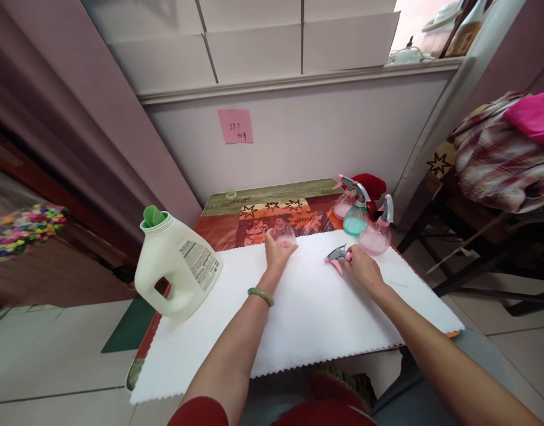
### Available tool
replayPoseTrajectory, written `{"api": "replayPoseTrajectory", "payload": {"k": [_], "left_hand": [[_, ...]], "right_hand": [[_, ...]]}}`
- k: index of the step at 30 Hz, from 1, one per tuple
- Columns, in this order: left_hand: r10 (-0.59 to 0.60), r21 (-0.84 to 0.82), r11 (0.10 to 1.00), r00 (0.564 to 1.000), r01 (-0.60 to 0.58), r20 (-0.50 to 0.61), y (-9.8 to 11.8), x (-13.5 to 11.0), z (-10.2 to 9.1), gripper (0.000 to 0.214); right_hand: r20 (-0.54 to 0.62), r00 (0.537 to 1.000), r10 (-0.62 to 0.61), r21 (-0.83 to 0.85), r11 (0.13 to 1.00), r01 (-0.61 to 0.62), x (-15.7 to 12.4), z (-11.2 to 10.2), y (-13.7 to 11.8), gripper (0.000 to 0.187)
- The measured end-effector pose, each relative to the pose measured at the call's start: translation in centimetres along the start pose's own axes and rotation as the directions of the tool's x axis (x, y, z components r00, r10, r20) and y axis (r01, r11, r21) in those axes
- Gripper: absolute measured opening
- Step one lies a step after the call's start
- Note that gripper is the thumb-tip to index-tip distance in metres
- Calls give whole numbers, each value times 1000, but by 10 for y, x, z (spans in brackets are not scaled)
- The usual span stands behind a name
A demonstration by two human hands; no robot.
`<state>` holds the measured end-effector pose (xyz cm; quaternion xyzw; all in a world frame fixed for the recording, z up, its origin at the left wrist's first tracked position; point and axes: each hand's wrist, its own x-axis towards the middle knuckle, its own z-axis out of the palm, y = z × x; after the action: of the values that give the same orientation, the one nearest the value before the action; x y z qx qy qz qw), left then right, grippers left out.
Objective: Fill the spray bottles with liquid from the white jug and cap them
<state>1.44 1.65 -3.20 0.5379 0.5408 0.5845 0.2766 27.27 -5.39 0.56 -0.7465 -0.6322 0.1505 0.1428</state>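
My left hand (277, 253) is wrapped round a small clear pink bottle (284, 232) whose neck is uncapped. It stands upright at the back edge of the white cloth (293, 319). To the right, my right hand (363, 266) grips a grey and pink spray trigger head (338, 255), apart from the bottle. Just beyond that hand are several filled spray bottles: one with pink liquid (375, 238), one with green liquid (356, 220), and another pink one (342, 207) behind.
A large pale green detergent jug (176, 266) with its green spout showing stands at the table's left. A small clear cap (230, 193) lies at the back. A red item (372, 186) sits behind the spray bottles. A pink note (235, 126) is on the wall.
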Motion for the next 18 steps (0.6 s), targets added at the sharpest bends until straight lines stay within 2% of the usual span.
{"api": "replayPoseTrajectory", "payload": {"k": [5, 8, 10, 12, 14, 16, 18], "left_hand": [[-15, 90, 996, 1000, 14, 12, 4, -6, 9, 95], [-40, 116, 993, 998, 34, 55, 13, -8, 6, 110], [-50, 140, 989, 996, 39, 76, 23, -13, -4, 121], [-8, 187, 982, 998, -5, 64, 36, -24, -21, 114], [124, 257, 959, 992, -120, 0, 52, -43, -47, 86], [267, 379, 897, 962, -227, -56, 68, -65, -80, 71], [355, 525, 822, 920, -223, -166, 80, -84, -117, 74]], "right_hand": [[-60, 993, -99, 12, 995, 100, 2, 10, 19, 13], [-136, 979, -150, -16, 989, 149, -6, 11, 21, 12], [-233, 953, -196, -43, 981, 191, -14, 12, 20, 16], [-360, 893, -271, -55, 962, 269, -23, 15, 18, 28], [-478, 803, -355, -67, 927, 370, -33, 18, 17, 37], [-556, 715, -424, -85, 885, 458, -43, 21, 18, 40], [-591, 657, -468, -98, 850, 517, -52, 25, 19, 42]]}}
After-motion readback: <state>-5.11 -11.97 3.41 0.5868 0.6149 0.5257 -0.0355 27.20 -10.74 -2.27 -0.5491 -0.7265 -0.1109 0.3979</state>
